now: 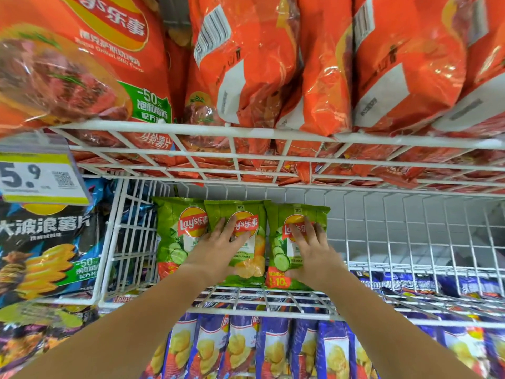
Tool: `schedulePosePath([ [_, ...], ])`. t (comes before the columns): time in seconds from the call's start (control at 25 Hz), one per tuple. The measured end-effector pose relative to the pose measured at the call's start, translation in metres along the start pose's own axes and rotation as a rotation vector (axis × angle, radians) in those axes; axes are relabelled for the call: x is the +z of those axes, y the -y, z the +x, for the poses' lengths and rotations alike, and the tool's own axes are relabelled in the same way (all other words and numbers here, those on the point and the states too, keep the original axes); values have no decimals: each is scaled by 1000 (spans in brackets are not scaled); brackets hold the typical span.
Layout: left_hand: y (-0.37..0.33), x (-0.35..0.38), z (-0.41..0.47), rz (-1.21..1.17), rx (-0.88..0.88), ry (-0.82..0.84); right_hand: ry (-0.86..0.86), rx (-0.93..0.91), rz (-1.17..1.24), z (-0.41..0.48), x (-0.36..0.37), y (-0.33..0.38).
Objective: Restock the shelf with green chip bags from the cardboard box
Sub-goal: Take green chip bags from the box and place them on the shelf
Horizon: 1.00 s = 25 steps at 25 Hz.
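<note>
Three green chip bags stand upright in a row at the left of the white wire shelf (410, 242). The left green bag (175, 228) stands free against the wire divider. My left hand (218, 247) lies flat on the front of the middle green bag (248, 266), fingers spread. My right hand (311, 250) presses on the right green bag (300, 212), with the thumb under its lower edge. The cardboard box is not in view.
Orange chip bags (314, 77) fill the wire shelf above. Blue and purple chip bags (273, 348) stand in the shelf below. Dark blue wavy-chip bags (46, 250) fill the bay at left, under a yellow price tag (41, 176). The green bags' shelf is bare to the right.
</note>
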<state>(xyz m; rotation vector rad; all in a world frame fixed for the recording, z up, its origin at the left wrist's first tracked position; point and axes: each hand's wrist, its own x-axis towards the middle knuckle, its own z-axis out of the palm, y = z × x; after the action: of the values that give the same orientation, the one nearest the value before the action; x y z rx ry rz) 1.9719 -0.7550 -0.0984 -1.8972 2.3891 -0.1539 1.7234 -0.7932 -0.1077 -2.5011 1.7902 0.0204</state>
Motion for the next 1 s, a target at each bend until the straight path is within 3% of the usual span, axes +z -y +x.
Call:
schedulePosePath([
  [0.28, 2, -4, -5, 59, 28, -20, 23, -13, -34, -4, -3, 4],
  [0.48, -4, -18, -18, 21, 60, -51, -55, -33, -142, -20, -15, 7],
  [0.8, -20, -37, -65, -19, 136, -179, -202, -128, 11, -74, -24, 18],
  [1.0, -20, -43, -89, 36, 195, -220, -266, -156, -20, -114, -34, 21],
])
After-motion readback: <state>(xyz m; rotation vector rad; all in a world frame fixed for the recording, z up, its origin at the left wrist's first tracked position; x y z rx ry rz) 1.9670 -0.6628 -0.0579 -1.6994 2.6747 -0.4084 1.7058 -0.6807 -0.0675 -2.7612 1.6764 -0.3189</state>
